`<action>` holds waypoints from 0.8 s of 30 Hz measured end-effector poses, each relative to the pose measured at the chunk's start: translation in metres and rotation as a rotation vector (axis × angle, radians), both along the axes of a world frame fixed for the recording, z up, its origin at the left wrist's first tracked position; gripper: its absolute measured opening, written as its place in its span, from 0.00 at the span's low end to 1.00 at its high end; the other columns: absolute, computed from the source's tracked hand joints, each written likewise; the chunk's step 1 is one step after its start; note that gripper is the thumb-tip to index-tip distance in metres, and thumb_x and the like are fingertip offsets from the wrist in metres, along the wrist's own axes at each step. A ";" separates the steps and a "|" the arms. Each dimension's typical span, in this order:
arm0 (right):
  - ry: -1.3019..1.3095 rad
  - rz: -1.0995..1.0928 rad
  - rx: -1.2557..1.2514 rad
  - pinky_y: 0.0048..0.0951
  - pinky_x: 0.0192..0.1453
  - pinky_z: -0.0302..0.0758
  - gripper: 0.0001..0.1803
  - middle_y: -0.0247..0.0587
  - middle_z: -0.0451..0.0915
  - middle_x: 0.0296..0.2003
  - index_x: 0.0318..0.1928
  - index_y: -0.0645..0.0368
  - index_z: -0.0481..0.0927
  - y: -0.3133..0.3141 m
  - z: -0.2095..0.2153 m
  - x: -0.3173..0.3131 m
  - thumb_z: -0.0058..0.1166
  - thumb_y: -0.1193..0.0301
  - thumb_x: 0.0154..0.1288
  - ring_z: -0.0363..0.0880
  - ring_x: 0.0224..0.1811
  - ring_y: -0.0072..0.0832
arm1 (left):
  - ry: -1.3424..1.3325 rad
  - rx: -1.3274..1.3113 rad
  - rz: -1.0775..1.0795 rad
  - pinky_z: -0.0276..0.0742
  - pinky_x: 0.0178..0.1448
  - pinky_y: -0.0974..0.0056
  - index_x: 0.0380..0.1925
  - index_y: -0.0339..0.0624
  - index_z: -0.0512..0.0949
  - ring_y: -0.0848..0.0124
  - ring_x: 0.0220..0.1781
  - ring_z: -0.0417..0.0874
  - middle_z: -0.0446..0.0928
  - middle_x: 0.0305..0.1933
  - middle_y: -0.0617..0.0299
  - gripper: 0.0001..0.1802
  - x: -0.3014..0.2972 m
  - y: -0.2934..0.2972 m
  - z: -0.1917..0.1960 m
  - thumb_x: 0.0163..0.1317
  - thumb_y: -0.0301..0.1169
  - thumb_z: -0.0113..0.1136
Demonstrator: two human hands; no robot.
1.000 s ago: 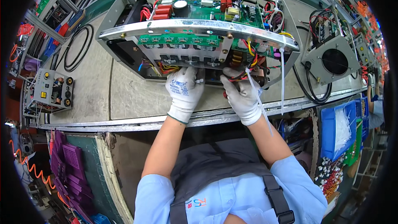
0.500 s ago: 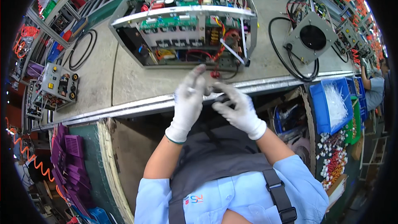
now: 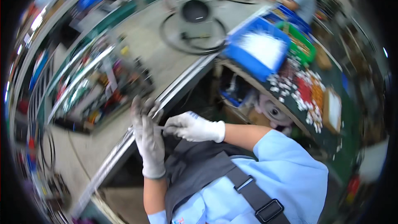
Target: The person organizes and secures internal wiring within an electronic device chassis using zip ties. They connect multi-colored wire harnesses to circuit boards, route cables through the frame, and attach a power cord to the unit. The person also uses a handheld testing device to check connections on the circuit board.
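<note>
My left hand (image 3: 149,145), in a white glove with greyed fingertips, is raised at the bench edge with its fingers stretched upward and partly apart. Beside it my right hand (image 3: 194,127), gloved alike, is closed in a pinch against the left palm. Blur hides what, if anything, the pinch holds; a thin pale streak shows between the two hands. Just beyond my left fingers stands an open-framed electronic unit (image 3: 93,89) with circuit boards, wires and metal rails, smeared by motion.
A grey unit with a round black fan opening (image 3: 195,11) and a black cable (image 3: 166,37) sit farther along the bench (image 3: 137,29). To the right are a blue bin (image 3: 236,43) of white strips, a green bin (image 3: 309,54) and loose connectors (image 3: 304,89). Another person (image 3: 304,2) works beyond.
The view has swung right, so the electronic unit now lies at the left and the bins nearer the middle. My hands have come together, the right one closing into a pinch.
</note>
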State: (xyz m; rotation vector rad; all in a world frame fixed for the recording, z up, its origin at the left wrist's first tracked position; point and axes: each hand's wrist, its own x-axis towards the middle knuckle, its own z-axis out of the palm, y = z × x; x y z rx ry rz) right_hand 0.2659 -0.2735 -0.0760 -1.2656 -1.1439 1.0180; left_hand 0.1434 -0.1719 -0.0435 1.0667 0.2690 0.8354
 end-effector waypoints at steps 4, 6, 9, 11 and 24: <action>-0.650 -0.872 0.003 0.32 0.29 0.74 0.11 0.38 0.77 0.19 0.34 0.57 0.82 -0.100 0.049 0.112 0.51 0.65 0.69 0.78 0.22 0.29 | 0.098 0.256 -0.153 0.62 0.72 0.54 0.71 0.40 0.57 0.60 0.71 0.66 0.64 0.70 0.52 0.32 0.017 -0.004 -0.015 0.72 0.39 0.52; -1.198 -1.252 -0.184 0.47 0.38 0.78 0.15 0.48 0.83 0.26 0.34 0.56 0.82 -0.151 0.068 0.160 0.48 0.60 0.70 0.83 0.31 0.46 | 0.175 0.199 -0.229 0.62 0.72 0.55 0.68 0.38 0.62 0.63 0.70 0.68 0.67 0.68 0.54 0.26 0.031 -0.012 -0.019 0.73 0.34 0.50; -1.280 -1.285 -0.449 0.48 0.42 0.78 0.17 0.51 0.83 0.30 0.35 0.57 0.83 -0.202 0.062 0.200 0.48 0.57 0.66 0.84 0.36 0.47 | 0.297 0.352 -0.289 0.65 0.69 0.60 0.66 0.36 0.65 0.66 0.68 0.69 0.68 0.67 0.54 0.23 0.051 -0.026 -0.003 0.73 0.31 0.49; -1.309 -1.401 -0.603 0.47 0.41 0.78 0.15 0.50 0.83 0.31 0.34 0.54 0.83 -0.261 0.088 0.215 0.52 0.57 0.63 0.84 0.37 0.46 | 0.344 0.363 -0.265 0.67 0.66 0.63 0.64 0.34 0.67 0.69 0.64 0.71 0.71 0.63 0.55 0.22 0.056 -0.026 -0.002 0.73 0.30 0.50; -0.750 -1.637 -1.457 0.42 0.51 0.78 0.20 0.56 0.81 0.48 0.42 0.57 0.86 -0.607 0.009 0.333 0.60 0.56 0.57 0.82 0.47 0.46 | 0.600 0.572 -0.292 0.71 0.64 0.65 0.55 0.31 0.75 0.69 0.56 0.78 0.78 0.54 0.56 0.17 0.080 -0.023 -0.004 0.69 0.26 0.56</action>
